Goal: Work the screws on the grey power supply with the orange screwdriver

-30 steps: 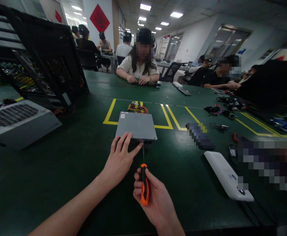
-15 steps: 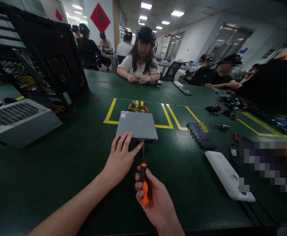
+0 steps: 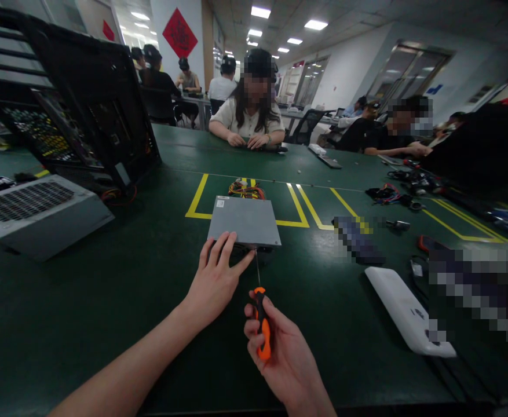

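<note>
Gripping the orange-and-black handle of a screwdriver (image 3: 266, 337), the right hand (image 3: 289, 351) has its fingers curled around it, with the shaft pointing away toward the near side of a grey metal box (image 3: 247, 218). Whether the tip sits in a screw is too small to tell. The left hand (image 3: 214, 284) is spread rather than closed, its fingers resting on the box's near edge and its thumb reaching beside the tip. The box lies flat on the green table (image 3: 332, 330), in front of a bundle of coloured wires (image 3: 249, 189) and partly over yellow tape (image 3: 197, 196).
</note>
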A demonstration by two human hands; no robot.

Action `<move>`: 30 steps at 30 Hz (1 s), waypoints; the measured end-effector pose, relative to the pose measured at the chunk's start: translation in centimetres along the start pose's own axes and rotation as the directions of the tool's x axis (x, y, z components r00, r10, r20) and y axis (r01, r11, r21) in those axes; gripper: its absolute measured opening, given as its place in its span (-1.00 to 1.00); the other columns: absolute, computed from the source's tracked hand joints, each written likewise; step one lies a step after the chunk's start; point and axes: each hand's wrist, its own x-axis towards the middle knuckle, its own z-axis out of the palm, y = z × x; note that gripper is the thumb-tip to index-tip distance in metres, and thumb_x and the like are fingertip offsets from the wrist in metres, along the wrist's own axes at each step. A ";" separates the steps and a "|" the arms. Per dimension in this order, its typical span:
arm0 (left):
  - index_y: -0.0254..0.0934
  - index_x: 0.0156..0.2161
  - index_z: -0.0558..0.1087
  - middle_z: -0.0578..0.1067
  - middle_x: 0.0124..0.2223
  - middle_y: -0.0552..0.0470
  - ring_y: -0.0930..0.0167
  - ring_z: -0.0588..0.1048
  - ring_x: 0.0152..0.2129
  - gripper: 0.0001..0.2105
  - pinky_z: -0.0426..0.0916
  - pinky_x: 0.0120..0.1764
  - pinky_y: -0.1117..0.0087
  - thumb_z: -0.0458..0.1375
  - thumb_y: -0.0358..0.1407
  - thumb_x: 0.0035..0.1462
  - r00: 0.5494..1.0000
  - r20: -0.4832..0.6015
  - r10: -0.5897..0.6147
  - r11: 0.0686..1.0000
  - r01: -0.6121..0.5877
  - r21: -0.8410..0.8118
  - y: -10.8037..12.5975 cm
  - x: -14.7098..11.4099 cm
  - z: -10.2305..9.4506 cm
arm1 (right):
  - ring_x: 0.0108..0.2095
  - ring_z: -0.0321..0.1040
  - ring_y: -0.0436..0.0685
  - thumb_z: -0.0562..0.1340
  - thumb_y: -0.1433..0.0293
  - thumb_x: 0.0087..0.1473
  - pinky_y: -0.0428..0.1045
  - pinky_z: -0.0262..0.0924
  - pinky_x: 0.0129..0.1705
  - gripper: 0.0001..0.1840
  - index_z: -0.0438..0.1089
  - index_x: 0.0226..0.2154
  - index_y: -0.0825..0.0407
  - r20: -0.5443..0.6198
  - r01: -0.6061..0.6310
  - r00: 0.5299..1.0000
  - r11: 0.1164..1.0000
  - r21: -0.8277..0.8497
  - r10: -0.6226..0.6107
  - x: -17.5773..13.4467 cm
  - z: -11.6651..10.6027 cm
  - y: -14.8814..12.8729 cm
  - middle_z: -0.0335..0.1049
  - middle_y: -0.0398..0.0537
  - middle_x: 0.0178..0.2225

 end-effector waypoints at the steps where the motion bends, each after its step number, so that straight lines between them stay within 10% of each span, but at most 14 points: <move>1: -0.04 0.08 0.24 0.01 0.20 -0.13 0.13 -0.04 0.16 -0.50 -0.06 0.11 -0.01 0.09 -0.45 0.00 1.000 0.000 0.002 1.000 -0.002 -0.001 0.0 0.0 0.0 | -0.61 0.14 -0.16 0.10 0.41 0.09 -0.29 0.02 -0.65 -0.83 0.31 -0.24 0.09 -0.005 -0.013 1.000 1.000 0.008 0.013 0.0 0.0 0.0 0.31 -0.04 -0.45; 5: -0.04 0.08 0.23 0.02 0.20 -0.12 0.13 -0.05 0.16 -0.50 -0.06 0.11 -0.02 0.09 -0.45 0.00 1.000 -0.005 0.001 1.000 -0.001 -0.001 0.0 0.0 -0.1 | -0.73 -0.08 -0.22 0.00 0.34 0.15 -0.31 -0.24 -0.76 -0.75 0.32 -0.28 0.12 0.069 0.017 0.997 1.000 0.021 -0.018 0.0 -0.2 -0.1 0.27 -0.06 -0.52; 13: -0.06 0.07 0.25 0.02 0.20 -0.13 0.13 -0.04 0.16 -0.51 -0.07 0.12 0.00 0.08 -0.46 0.00 1.000 0.001 -0.006 1.000 0.006 -0.005 0.2 0.1 -0.3 | -0.58 0.18 -0.12 0.14 0.42 0.04 -0.24 0.05 -0.63 -0.82 0.32 -0.26 0.16 0.021 0.022 1.000 1.000 0.011 -0.022 0.1 -0.5 0.2 0.30 -0.03 -0.48; 19: -0.06 0.07 0.26 0.03 0.20 -0.12 0.13 -0.03 0.15 -0.51 -0.07 0.12 0.00 0.08 -0.46 0.00 1.000 -0.003 -0.007 1.000 0.007 -0.007 0.1 0.1 -0.4 | -0.71 -0.04 -0.21 0.05 0.34 0.12 -0.30 -0.22 -0.77 -0.77 0.32 -0.29 0.14 0.076 -0.011 0.997 1.000 0.025 0.009 0.1 -0.2 -0.1 0.29 -0.03 -0.50; 30: -0.04 0.08 0.24 0.00 0.20 -0.17 0.13 -0.05 0.16 -0.52 -0.08 0.11 0.00 0.08 -0.43 0.02 1.000 0.006 0.000 1.000 0.000 0.012 0.2 0.1 -0.3 | -0.61 0.15 -0.17 0.16 0.43 0.04 -0.29 0.01 -0.67 -0.89 0.30 -0.30 0.10 -0.013 -0.009 1.000 0.999 0.049 0.010 -0.3 0.0 0.0 0.32 0.00 -0.41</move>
